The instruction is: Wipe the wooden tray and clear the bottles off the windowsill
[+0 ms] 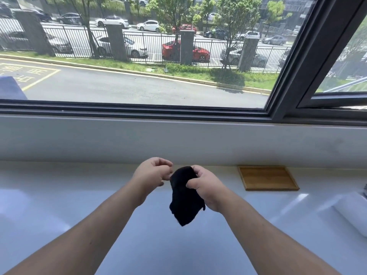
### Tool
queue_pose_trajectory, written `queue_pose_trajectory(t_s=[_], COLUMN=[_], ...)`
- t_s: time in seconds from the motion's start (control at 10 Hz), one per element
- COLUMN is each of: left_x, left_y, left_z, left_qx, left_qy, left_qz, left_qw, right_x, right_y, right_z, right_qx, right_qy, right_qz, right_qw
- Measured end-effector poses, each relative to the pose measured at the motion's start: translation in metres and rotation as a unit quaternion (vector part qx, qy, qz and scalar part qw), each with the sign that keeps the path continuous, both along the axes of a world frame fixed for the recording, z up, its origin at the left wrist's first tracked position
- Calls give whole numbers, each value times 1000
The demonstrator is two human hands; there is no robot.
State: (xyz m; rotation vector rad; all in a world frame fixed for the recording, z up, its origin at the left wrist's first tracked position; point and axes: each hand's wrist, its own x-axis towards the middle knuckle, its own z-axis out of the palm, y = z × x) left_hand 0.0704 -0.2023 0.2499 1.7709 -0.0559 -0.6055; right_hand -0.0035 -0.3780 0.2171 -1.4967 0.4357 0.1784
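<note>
A flat wooden tray (268, 178) lies on the white windowsill (59, 185) at the right, against the low wall under the window. It holds nothing. My right hand (206, 187) pinches a black cloth (185, 201) that hangs crumpled above the sill, left of the tray. My left hand (152, 174) hovers just left of the cloth's top edge, fingers curled and slightly apart, not clearly touching the cloth. No bottles are in view.
A white roll-like object (352, 211) lies at the right edge of the sill. A dark window frame (139, 110) runs across above the low wall, with a slanted mullion (309, 56) at the right. A blue object (10, 88) shows at the far left.
</note>
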Motion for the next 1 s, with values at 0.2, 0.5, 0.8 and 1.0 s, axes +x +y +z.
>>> queue_pose_trajectory(t_s=[0.2, 0.5, 0.8, 1.0], left_x=[10, -4, -35, -23], left_y=[26, 10, 22, 17], left_z=[-31, -137, -249, -232], left_qx=[-32, 106, 349, 357], left_qy=[175, 113, -102, -161], left_qz=[-146, -36, -143, -142], left_qw=[973, 987, 920, 909], right_x=[10, 3, -29, -22], right_y=[-9, 4, 30, 29], right_z=[3, -110, -219, -207], right_qx=[242, -7, -453, -516], right_qy=[-48, 159, 106, 52], right_qz=[-15, -41, 131, 131], right_qw=[969, 986, 875, 845])
